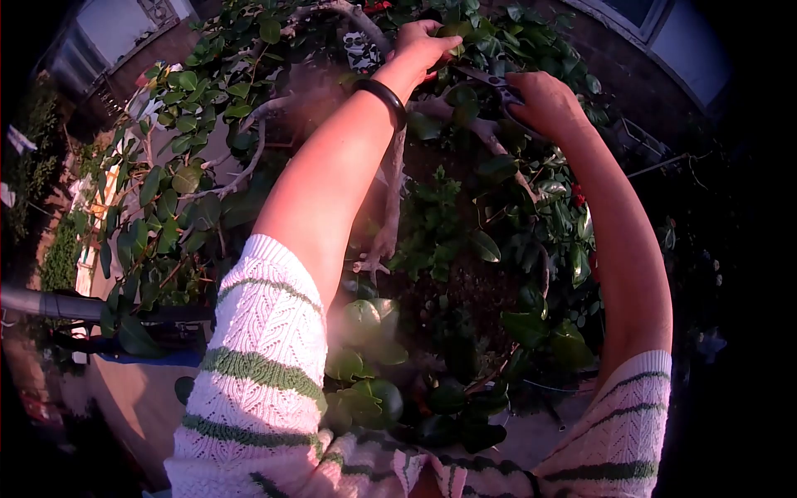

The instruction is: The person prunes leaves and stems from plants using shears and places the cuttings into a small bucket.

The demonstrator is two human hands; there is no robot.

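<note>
My left hand, with a dark bangle on its wrist, reaches into the top of a leafy shrub. Its thumb and fingers close around a leafy twig, though the exact grip is partly hidden by foliage. Just to the right, my right hand holds scissors by the handles. Their blades point left, toward the leaves beside my left hand; whether they touch a stem cannot be made out. Thick pale branches run below both hands, with glossy green leaves around them.
Bare branches and dense leaves spread to the left. Red blooms show on the right. Soil and low plants lie beneath. A grey rail crosses at left, and a brick wall stands behind.
</note>
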